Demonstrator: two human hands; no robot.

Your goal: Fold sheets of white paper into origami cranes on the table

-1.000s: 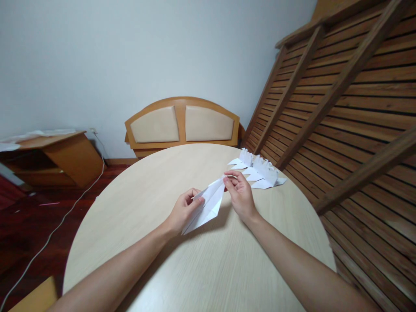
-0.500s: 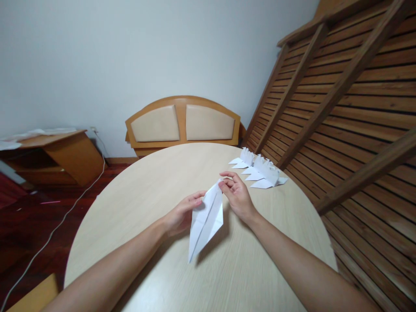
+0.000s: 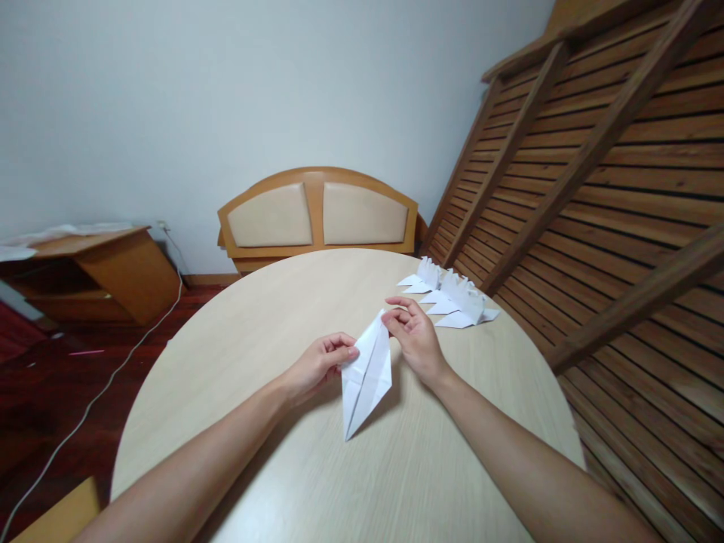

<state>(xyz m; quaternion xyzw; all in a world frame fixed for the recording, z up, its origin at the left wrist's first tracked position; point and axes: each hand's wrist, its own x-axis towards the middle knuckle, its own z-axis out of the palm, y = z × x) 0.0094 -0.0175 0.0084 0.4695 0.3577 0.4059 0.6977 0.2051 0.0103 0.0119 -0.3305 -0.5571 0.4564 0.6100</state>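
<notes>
A white folded paper plane (image 3: pixel 366 373) is held above the round pale-wood table (image 3: pixel 271 332), its pointed end toward me. My left hand (image 3: pixel 317 362) pinches its left edge with thumb and fingers closed. My right hand (image 3: pixel 412 335) touches the paper's far right tip, fingers curled and pinched on it.
Several finished white paper planes (image 3: pixel 452 298) lie in a row at the table's far right edge. A wooden chair back with beige pads (image 3: pixel 317 211) stands beyond the table. A slatted wooden frame (image 3: pixel 593 196) leans on the right. A low wooden cabinet (image 3: pixel 102 271) and a white cable (image 3: pixel 84 411) are on the left floor.
The paper plane has swung from lying slanted left-to-right to pointing its tip toward me, and both hands have shifted their grip slightly.
</notes>
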